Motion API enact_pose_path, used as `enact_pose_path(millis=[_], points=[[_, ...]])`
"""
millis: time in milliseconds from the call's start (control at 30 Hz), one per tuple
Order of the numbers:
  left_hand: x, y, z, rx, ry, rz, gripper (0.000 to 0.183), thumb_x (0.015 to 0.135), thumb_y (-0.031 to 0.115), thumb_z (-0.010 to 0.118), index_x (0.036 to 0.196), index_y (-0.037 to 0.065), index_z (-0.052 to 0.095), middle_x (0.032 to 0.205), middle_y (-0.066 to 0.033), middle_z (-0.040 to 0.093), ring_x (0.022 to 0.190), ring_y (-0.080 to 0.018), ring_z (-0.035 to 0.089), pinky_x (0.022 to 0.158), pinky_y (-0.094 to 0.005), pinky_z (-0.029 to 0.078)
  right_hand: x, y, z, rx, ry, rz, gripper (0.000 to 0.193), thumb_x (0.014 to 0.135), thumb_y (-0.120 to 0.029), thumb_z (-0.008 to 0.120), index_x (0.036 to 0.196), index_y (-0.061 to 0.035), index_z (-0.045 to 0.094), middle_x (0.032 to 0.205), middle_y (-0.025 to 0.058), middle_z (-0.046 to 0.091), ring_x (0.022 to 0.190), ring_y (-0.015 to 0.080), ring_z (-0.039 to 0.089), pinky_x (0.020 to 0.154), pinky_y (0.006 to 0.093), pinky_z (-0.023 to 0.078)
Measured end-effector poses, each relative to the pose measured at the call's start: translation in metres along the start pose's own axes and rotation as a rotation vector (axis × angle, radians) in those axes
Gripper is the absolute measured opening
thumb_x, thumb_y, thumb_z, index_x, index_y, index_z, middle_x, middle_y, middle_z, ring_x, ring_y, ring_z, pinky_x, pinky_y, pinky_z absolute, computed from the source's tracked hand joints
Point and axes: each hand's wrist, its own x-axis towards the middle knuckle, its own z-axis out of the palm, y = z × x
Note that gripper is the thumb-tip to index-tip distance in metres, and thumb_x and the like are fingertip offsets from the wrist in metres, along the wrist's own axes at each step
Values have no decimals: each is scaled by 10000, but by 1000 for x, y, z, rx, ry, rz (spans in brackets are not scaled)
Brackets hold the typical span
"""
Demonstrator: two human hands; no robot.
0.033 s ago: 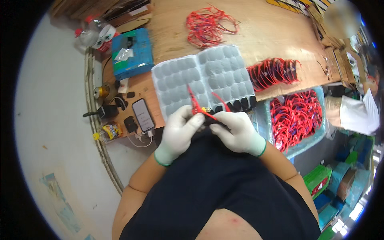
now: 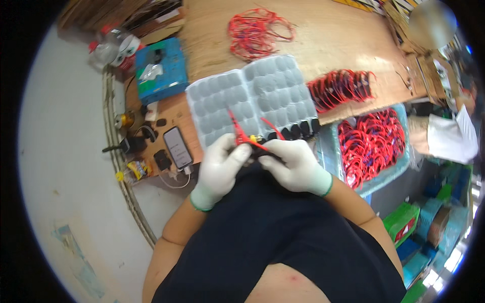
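Note:
Both of my hands wear white knit gloves with green cuffs and meet just in front of my dark shirt. Pinched in my left hand (image 2: 219, 169) is a thin red cord (image 2: 236, 127), with one end sticking up over the tray. My right hand (image 2: 293, 164), fingers closed, grips the cord's other stretch beside a small dark part. A second red end (image 2: 273, 128) rises above the right fingers, and a small yellow bit shows between the hands. Behind them lies a pale grey moulded tray (image 2: 225, 93) with round cups. Black pieces (image 2: 297, 131) sit along its near right edge.
A bundle of red cords (image 2: 255, 35) lies farther back, with a row of red cords and dark pieces (image 2: 339, 91) right of the tray. A blue bin (image 2: 404, 159) holds more red cords. At left are a phone (image 2: 177, 146), a blue box (image 2: 161, 73) and plastic bottles (image 2: 113, 48).
The whole view has shifted slightly left. Both hands keep their grip on the red cord, and its position between them looks almost the same.

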Motion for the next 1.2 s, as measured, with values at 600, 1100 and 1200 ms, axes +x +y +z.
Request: enact_pose_path(millis=[600, 1100, 1200], points=[[20, 10, -13, 4, -128, -16, 271, 1041, 213, 533, 1068, -36, 636, 953, -103, 713, 857, -152, 690, 796, -285, 550, 6, -20, 4, 440, 92, 344, 138, 964, -107, 570, 968, 14, 638, 755, 111, 659, 680, 158, 645, 649, 323, 512], [30, -4, -24, 200, -160, 53, 234, 1031, 161, 534, 1041, -41, 653, 900, -88, 713, 778, -120, 657, 715, -252, 514, -9, 0, 18, -13, 184, 69, 173, 909, -142, 648, 1018, -16, 604, 772, 215, 641, 767, 405, 660, 680, 446, 514], [9, 15, -16, 485, -32, 102, 208, 1002, 147, 576, 988, -28, 687, 844, -49, 703, 761, -84, 623, 698, -243, 489, -6, -3, 18, 87, 175, 46, 152, 896, -107, 654, 1010, -7, 651, 777, 188, 663, 716, 340, 678, 663, 406, 527]])
